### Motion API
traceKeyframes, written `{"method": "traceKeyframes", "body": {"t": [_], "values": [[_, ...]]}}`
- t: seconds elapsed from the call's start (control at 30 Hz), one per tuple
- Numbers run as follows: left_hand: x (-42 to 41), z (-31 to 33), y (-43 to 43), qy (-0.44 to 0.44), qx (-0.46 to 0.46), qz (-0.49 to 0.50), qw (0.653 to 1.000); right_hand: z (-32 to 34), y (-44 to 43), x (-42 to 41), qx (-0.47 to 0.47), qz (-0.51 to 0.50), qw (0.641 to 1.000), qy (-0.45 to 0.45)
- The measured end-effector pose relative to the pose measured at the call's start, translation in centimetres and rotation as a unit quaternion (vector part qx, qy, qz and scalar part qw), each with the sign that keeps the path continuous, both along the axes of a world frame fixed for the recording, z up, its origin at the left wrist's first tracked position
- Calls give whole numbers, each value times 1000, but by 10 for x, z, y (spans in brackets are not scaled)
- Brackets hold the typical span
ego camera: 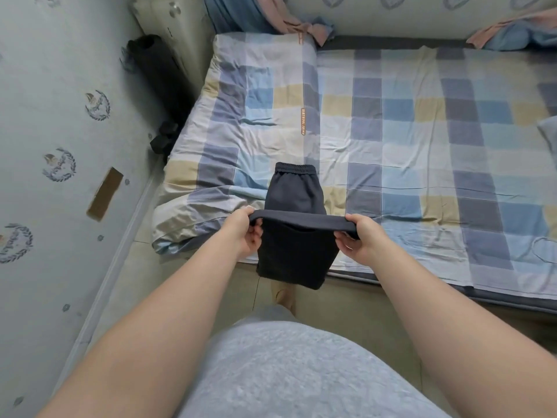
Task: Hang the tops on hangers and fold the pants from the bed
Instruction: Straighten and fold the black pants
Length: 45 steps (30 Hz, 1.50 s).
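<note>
Head view: the dark pants (297, 194) sit at the near edge of the bed (422, 131), waistband end flat on the checked sheet, the other end hanging past the bed's edge; the left hand (242, 233) and right hand (360, 238) each pinch one end of the raised fold, fingers curled round the cloth; a folded quilt (256, 95) lies on the bed's left part.

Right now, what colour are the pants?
Dark charcoal, nearly black, plain pants; head view shows them.

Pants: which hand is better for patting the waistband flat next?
Left hand, only slightly: the waistband lies a bit nearer it than the right hand. Both grip the pants at the fold.
</note>
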State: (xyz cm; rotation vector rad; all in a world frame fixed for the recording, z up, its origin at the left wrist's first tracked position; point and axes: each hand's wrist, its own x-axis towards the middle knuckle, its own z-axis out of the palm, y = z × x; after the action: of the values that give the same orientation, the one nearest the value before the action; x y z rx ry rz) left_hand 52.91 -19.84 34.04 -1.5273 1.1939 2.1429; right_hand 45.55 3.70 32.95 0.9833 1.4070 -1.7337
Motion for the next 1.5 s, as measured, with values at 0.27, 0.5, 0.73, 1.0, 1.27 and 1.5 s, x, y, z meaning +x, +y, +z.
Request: {"method": "traceKeyframes", "body": {"t": [0.27, 0.5, 0.73, 1.0, 1.27, 1.5], "values": [[-159, -76, -63, -72, -3, -36, 997, -64, -65, -146, 55, -25, 997, -58], [-252, -190, -92, -103, -22, -55, 993, -180, -96, -237, 74, -17, 994, -78], [-325, -274, -95, -63, -33, -5, 997, -277, -118, -320, -5, -12, 999, -53], [-308, -309, -57, -35, -53, -112, 992, -316, -101, -308, -48, 73, 995, -57], [-192, -317, -22, -130, -92, -155, 975, -336, -58, -208, -34, 83, 986, -138], [-104, -354, -5, -242, -95, -183, 948, -369, -21, -112, -5, 100, 974, -201]]}}
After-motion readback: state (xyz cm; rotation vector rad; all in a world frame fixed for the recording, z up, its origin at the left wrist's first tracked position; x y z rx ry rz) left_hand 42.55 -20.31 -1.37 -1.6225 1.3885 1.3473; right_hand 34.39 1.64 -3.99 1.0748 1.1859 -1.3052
